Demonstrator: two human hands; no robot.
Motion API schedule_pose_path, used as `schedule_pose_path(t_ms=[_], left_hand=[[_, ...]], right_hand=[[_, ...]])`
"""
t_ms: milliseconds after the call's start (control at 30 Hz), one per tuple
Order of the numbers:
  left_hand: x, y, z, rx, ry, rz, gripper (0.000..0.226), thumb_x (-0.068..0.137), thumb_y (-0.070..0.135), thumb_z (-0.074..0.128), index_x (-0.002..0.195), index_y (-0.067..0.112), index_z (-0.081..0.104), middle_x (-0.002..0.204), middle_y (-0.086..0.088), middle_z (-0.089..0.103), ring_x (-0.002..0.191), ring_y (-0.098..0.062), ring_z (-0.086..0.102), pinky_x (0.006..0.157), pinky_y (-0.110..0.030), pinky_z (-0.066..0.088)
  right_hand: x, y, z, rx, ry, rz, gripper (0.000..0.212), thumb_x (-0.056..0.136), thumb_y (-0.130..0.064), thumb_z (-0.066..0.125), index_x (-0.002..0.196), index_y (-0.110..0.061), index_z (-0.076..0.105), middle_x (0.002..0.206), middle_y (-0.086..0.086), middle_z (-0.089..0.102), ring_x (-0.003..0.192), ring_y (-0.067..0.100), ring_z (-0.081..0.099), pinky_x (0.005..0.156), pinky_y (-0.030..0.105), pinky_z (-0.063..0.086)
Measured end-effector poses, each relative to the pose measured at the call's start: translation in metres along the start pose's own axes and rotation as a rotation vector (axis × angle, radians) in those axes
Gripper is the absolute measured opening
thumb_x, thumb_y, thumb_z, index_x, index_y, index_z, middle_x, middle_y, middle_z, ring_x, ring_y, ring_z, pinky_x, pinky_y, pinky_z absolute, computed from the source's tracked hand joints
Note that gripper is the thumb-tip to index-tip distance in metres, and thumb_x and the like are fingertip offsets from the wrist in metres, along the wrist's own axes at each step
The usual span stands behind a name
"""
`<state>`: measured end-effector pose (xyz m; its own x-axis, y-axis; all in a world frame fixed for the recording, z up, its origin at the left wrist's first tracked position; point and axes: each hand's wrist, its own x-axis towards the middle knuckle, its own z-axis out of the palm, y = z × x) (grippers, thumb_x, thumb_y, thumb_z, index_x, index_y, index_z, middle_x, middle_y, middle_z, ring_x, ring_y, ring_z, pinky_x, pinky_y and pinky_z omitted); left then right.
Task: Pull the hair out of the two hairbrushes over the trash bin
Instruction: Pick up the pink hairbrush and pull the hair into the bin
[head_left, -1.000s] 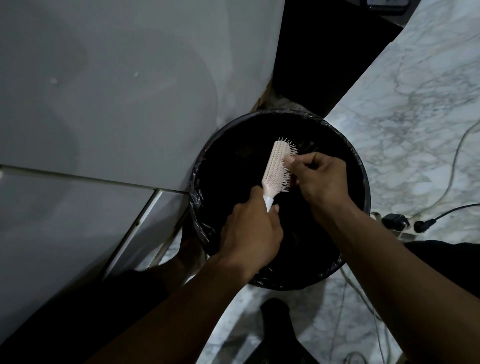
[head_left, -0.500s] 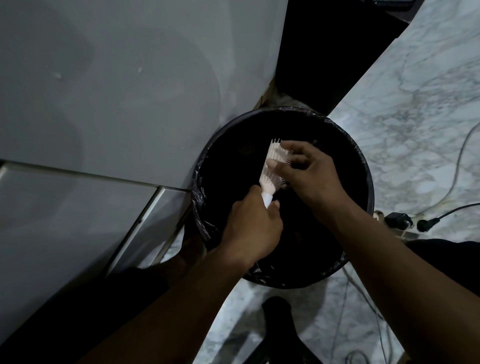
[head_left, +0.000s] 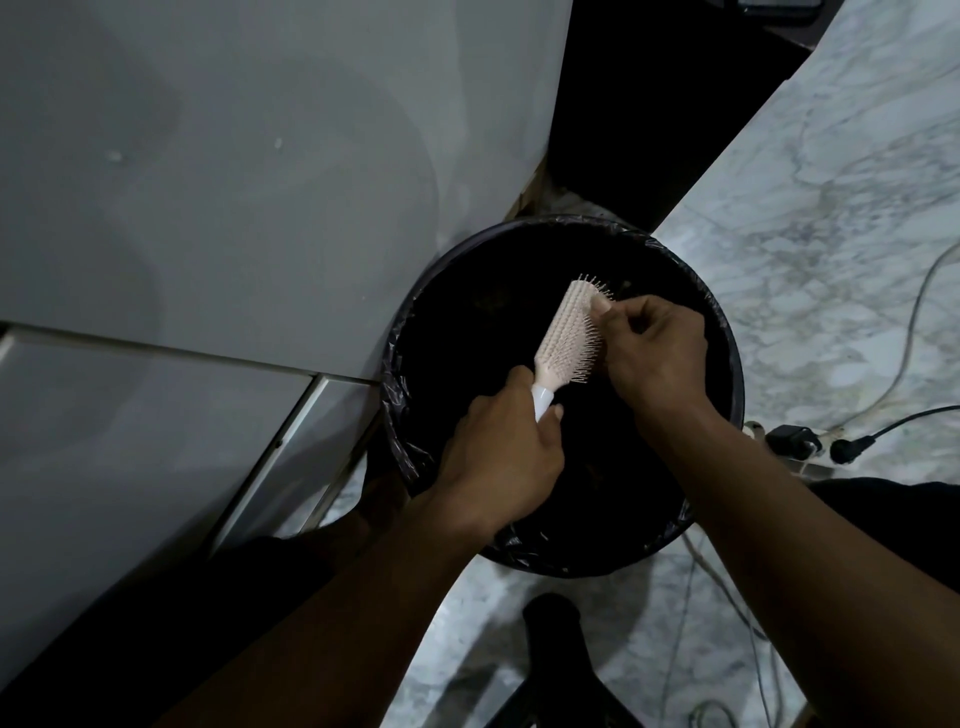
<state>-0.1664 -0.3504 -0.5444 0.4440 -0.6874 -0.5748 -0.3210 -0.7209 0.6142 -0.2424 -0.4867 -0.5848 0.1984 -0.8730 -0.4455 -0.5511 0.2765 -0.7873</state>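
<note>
Left hand (head_left: 501, 457) fingers clamp the pale, spiky hairbrush (head_left: 566, 338); right hand (head_left: 657, 348) fingers pinch its bristles above the round bin (head_left: 727, 364).

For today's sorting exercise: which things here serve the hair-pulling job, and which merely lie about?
In use: pale pink bristle hairbrush, round black lined trash bin, left hand, right hand.
Lying about: black plug adapter, pale cable, dark stool.

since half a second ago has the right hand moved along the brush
Yes. The right hand has slid from the hairbrush's middle toward its tip, toward the trash bin's far rim.
</note>
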Motion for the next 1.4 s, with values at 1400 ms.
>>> schedule_pose_path(t_ms=[1400], left_hand=[[0.009,-0.017,0.001,-0.060,0.042,-0.154,0.021,0.095,0.038,0.057,0.103,0.020,0.054,0.090,-0.007,0.065,0.074,-0.031,0.069,0.068,-0.046,0.061]], right_hand=[[-0.007,-0.005,-0.003,-0.005,-0.158,0.041,0.039,0.088,-0.042,0.075,0.071,-0.008,0.066,0.052,0.004,0.063,0.039,0.011,0.057,0.046,0.022,0.048]])
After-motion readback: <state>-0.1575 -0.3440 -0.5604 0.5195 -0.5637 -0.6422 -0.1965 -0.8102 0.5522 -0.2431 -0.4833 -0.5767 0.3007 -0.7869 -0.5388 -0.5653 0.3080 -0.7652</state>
